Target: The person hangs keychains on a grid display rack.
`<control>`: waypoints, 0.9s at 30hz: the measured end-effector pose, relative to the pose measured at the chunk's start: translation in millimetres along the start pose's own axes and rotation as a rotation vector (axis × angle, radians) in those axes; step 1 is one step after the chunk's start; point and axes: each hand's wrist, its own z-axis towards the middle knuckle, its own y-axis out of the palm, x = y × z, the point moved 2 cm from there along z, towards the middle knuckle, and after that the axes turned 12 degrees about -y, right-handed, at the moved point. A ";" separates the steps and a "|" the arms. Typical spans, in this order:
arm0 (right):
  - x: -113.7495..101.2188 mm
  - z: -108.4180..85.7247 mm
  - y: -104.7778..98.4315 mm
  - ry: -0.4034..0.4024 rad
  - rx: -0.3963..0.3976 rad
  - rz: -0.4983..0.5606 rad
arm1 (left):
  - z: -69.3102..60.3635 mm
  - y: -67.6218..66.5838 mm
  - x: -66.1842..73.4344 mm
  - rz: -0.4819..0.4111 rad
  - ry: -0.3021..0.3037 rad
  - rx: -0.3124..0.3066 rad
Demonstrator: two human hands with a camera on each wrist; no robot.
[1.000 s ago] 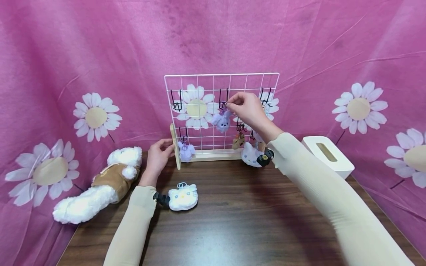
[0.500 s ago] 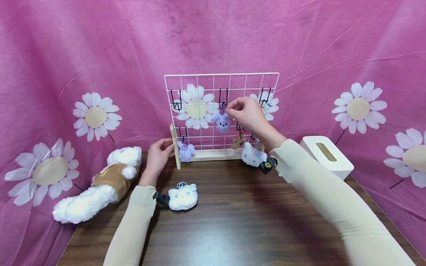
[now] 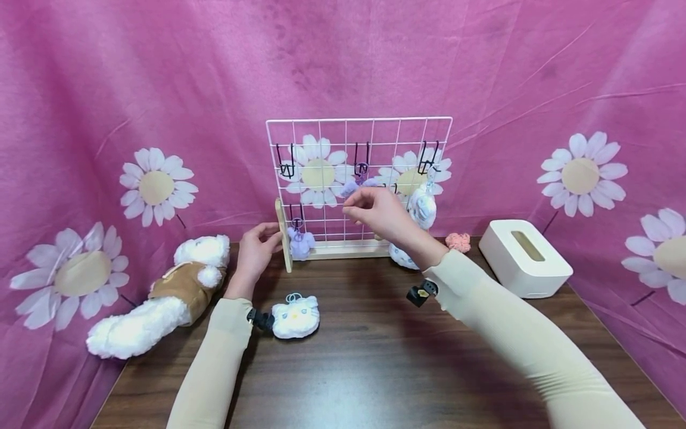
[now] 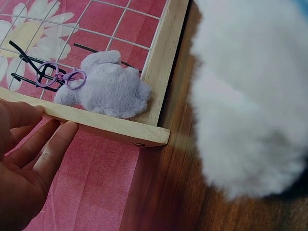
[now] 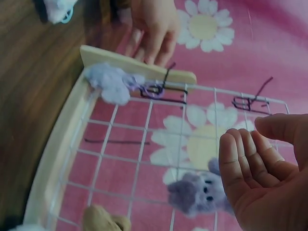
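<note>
My right hand (image 3: 377, 211) holds nothing, its fingers bent loosely toward the thumb in front of a white wire grid rack (image 3: 345, 121). Behind it a lilac plush keychain (image 5: 197, 193) with a small face hangs from the upper middle hook. The hand hides most of that plush in the head view. At the rack's left end, the fingertips of my left hand (image 3: 256, 253) rest against the outer side of the wooden side panel (image 4: 110, 126). Just inside the panel, a second lilac plush keychain (image 4: 113, 91) hangs by purple rings from a lower black hook.
A white cat-face plush (image 3: 296, 317) lies on the table in front. A large white plush (image 3: 136, 328) in brown clothing lies left. To the right are a hanging white plush (image 3: 423, 208), a coral-coloured item (image 3: 458, 242) and a white tissue box (image 3: 525, 262). A brown plush (image 5: 103, 220) hangs lower.
My right hand has let go of the lilac plush keychain at the middle hook and moved down and slightly left. The keychain hangs there. My left hand has stayed at the side panel.
</note>
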 end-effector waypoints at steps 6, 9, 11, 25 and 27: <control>-1.0 -5.1 21.6 -0.012 -0.033 0.022 | -1.5 -1.7 2.2 0.003 -0.004 0.002; 0.3 -7.8 35.9 -0.018 -0.069 0.038 | -2.0 -2.3 2.6 0.000 -0.004 0.004; 2.6 -10.2 46.4 -0.022 -0.095 0.035 | -1.8 -2.5 1.9 -0.001 -0.008 0.002; 35.5 -23.5 113.7 -0.042 -0.272 0.026 | -2.0 -0.7 0.9 0.009 -0.022 0.002; 40.6 -24.2 121.4 -0.041 -0.301 0.023 | -1.9 -0.1 0.8 0.003 -0.018 0.001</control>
